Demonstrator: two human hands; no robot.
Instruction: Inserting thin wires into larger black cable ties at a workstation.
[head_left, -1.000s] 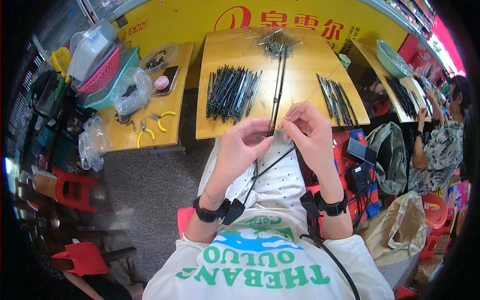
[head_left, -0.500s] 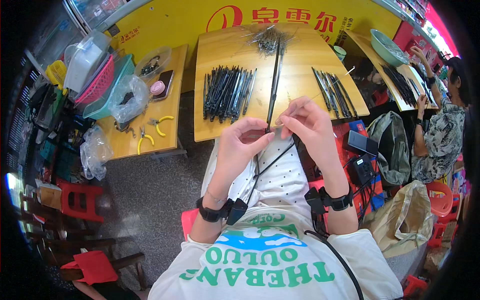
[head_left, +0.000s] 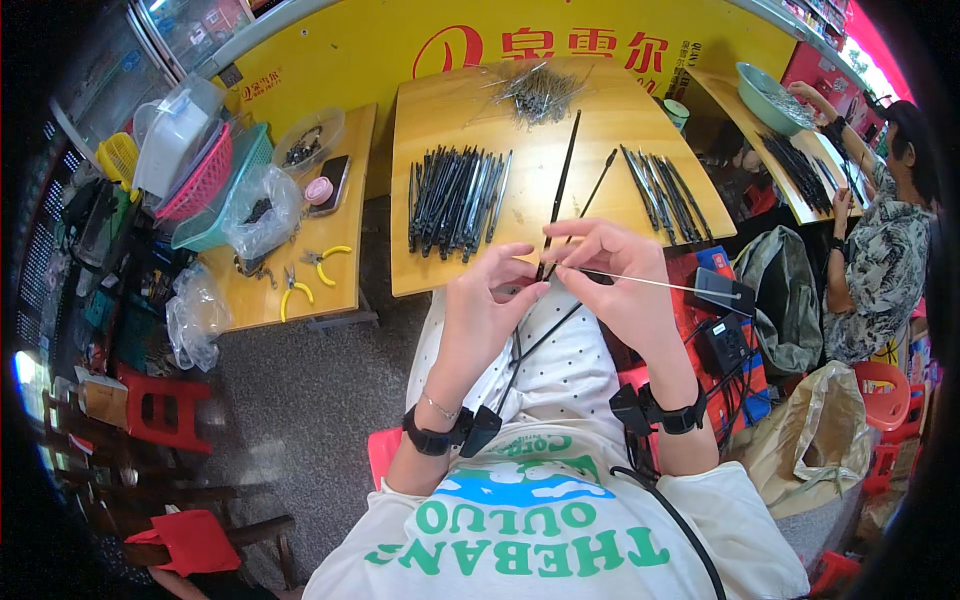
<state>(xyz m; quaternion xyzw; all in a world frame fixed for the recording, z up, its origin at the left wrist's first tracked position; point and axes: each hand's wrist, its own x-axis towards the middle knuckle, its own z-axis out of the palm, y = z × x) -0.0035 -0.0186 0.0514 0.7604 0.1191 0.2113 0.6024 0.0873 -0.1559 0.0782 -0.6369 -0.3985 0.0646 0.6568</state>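
Above my lap, at the table's near edge, both hands work close together. My left hand (head_left: 488, 297) is closed, thumb and fingers pinching the lower end of a slim black strip (head_left: 564, 178) that points up over the table. A second thin black strip (head_left: 598, 188) slants up to the right from between the hands; which hand grips it is hidden. My right hand (head_left: 615, 268) is closed on a thin pale rod (head_left: 665, 284) with a small knob at its far tip, pointing right. Its fingertips almost meet the left ones.
On the wooden table (head_left: 440, 105) lie a bundle of black strips (head_left: 455, 200), a smaller bundle (head_left: 665, 195) and a heap of thin metal wires (head_left: 540, 92). Yellow-handled pliers (head_left: 296, 296) and baskets (head_left: 200, 172) are left. A person (head_left: 880, 230) sits at the right table.
The pale rod has swung from pointing up right to pointing right and slightly down. The black strips, close together before, now spread apart. My right hand has turned and dropped slightly.
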